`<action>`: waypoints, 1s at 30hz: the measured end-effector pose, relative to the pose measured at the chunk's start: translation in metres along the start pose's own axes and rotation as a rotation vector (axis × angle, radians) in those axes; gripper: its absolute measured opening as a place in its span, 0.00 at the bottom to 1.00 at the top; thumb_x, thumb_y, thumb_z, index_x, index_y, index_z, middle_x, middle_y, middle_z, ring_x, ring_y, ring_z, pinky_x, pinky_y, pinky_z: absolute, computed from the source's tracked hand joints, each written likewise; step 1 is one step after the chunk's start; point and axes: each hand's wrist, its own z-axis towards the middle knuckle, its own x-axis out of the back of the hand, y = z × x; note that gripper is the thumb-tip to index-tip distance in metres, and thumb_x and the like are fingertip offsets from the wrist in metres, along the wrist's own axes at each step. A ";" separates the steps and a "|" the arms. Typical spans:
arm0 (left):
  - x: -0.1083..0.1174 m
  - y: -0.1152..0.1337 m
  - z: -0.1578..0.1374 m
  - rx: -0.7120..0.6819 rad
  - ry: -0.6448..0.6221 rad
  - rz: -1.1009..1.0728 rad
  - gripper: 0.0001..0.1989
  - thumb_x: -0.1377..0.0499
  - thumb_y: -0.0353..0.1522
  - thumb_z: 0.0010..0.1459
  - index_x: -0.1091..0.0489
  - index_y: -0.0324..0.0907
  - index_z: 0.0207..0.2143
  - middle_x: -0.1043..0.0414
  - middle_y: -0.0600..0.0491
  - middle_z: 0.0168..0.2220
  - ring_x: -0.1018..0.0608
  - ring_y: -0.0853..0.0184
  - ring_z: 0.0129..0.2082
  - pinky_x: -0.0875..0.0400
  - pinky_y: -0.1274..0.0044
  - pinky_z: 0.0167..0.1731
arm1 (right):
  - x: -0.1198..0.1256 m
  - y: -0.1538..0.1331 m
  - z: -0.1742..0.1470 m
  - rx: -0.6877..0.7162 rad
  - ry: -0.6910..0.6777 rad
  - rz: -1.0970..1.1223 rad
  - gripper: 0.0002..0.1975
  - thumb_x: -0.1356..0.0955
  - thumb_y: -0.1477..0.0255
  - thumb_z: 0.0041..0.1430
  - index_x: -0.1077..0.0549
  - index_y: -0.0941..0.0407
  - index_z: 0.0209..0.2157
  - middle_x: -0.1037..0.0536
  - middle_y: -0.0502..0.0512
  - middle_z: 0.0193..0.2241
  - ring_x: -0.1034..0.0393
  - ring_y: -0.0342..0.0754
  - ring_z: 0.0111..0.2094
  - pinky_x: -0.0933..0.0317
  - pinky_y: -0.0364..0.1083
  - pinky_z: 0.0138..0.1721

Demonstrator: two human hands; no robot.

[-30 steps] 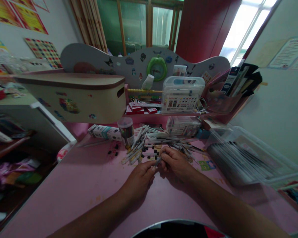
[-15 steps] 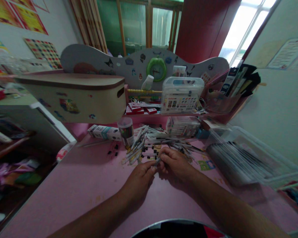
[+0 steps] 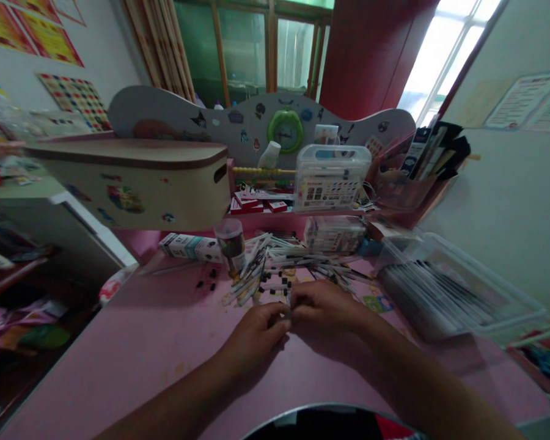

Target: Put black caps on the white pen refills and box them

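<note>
Left hand: the left hand (image 3: pixel 255 336) rests on the pink surface (image 3: pixel 156 342), fingers curled in, thumb and fingertips pinched toward the right hand; it seems to grip one end of a small pen part (image 3: pixel 289 312), though the piece is mostly hidden
Right hand: the right hand (image 3: pixel 326 305) meets the left at the fingertips, fingers bent and closed around the same small piece; how much of it each hand has, I cannot tell
Thing in hand: the pen part sits between the two sets of fingertips, just in front of the heap; only a sliver shows, blurred
Handling: by my judgement it is light, thin, stiff plastic, smooth enough to slip; best pinched near its ends with the fingertips; a narrow tip or refill could bend or snap if forced
Pen heap: a pile of pens (image 3: pixel 275 263) lies just beyond the hands, white barrels with dark ends, crossing one another; small black caps (image 3: pixel 207 285) lie scattered to its left
Nearby: a round clear tub (image 3: pixel 230 243) stands upright at the heap's left edge; a long carton (image 3: pixel 189 246) lies beside it
Right side: a clear plastic bin (image 3: pixel 453 287) holds rows of dark pens, near the right forearm
Behind: a lidded marker case (image 3: pixel 332 177) stands on the shelf; a green clock (image 3: pixel 285 129) hangs on the backboard
</note>
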 end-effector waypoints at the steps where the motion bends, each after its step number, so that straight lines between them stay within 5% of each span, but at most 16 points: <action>1: 0.002 0.003 -0.001 -0.050 -0.018 0.139 0.10 0.42 0.29 0.54 0.21 0.41 0.36 0.28 0.54 0.28 0.29 0.66 0.29 0.38 0.76 0.30 | 0.004 -0.006 -0.001 0.029 -0.045 -0.166 0.04 0.30 0.76 0.52 0.22 0.56 0.31 0.22 0.50 0.28 0.31 0.46 0.32 0.43 0.42 0.35; 4: 0.011 0.009 -0.002 -0.145 0.048 0.431 0.09 0.41 0.30 0.55 0.21 0.43 0.33 0.24 0.53 0.28 0.26 0.63 0.30 0.37 0.74 0.31 | 0.010 -0.019 -0.005 0.006 -0.156 -0.664 0.09 0.34 0.74 0.60 0.20 0.56 0.36 0.19 0.56 0.34 0.27 0.50 0.36 0.41 0.44 0.38; 7: 0.020 0.010 0.002 -0.208 0.144 0.503 0.11 0.41 0.29 0.54 0.20 0.44 0.37 0.21 0.51 0.33 0.23 0.61 0.35 0.34 0.73 0.36 | 0.022 -0.026 -0.017 -0.067 -0.135 -0.881 0.10 0.35 0.77 0.62 0.21 0.57 0.39 0.19 0.59 0.36 0.25 0.52 0.37 0.40 0.46 0.37; 13: 0.032 -0.003 0.015 -0.209 0.328 0.388 0.09 0.41 0.32 0.55 0.21 0.43 0.36 0.20 0.49 0.37 0.21 0.59 0.38 0.30 0.70 0.40 | 0.085 -0.045 -0.071 0.030 0.244 -0.937 0.10 0.35 0.75 0.64 0.22 0.55 0.35 0.24 0.58 0.39 0.30 0.49 0.39 0.39 0.46 0.41; 16: 0.034 -0.010 0.017 -0.210 0.366 0.274 0.10 0.41 0.35 0.56 0.21 0.43 0.37 0.20 0.50 0.35 0.21 0.60 0.35 0.29 0.71 0.36 | 0.126 -0.048 -0.101 -0.071 0.452 -0.947 0.10 0.35 0.69 0.64 0.21 0.54 0.37 0.22 0.58 0.38 0.29 0.50 0.39 0.39 0.47 0.41; 18: 0.034 -0.011 0.017 -0.204 0.380 0.231 0.10 0.40 0.36 0.56 0.22 0.42 0.37 0.21 0.50 0.34 0.21 0.60 0.34 0.29 0.71 0.35 | 0.154 -0.039 -0.115 -0.319 0.483 -0.947 0.11 0.35 0.69 0.64 0.21 0.55 0.35 0.21 0.58 0.33 0.29 0.48 0.32 0.40 0.46 0.35; 21: 0.032 -0.007 0.015 -0.193 0.400 0.213 0.10 0.40 0.36 0.55 0.22 0.42 0.36 0.21 0.49 0.34 0.21 0.60 0.34 0.29 0.72 0.34 | 0.189 -0.012 -0.126 -0.625 0.358 -0.944 0.12 0.35 0.69 0.64 0.19 0.57 0.34 0.19 0.61 0.33 0.27 0.49 0.31 0.41 0.47 0.35; 26: 0.030 0.003 0.013 -0.182 0.451 0.195 0.10 0.40 0.37 0.53 0.22 0.42 0.33 0.20 0.49 0.34 0.21 0.60 0.33 0.28 0.72 0.34 | 0.210 0.039 -0.139 -0.818 0.256 -0.995 0.12 0.34 0.72 0.61 0.19 0.58 0.28 0.19 0.64 0.32 0.26 0.51 0.32 0.42 0.46 0.34; 30: 0.032 -0.001 0.016 -0.163 0.467 0.155 0.11 0.39 0.38 0.52 0.22 0.41 0.33 0.20 0.49 0.34 0.21 0.60 0.33 0.28 0.73 0.33 | 0.192 0.064 -0.154 -0.751 0.469 -1.090 0.15 0.34 0.69 0.61 0.20 0.55 0.23 0.20 0.64 0.28 0.27 0.51 0.29 0.45 0.47 0.31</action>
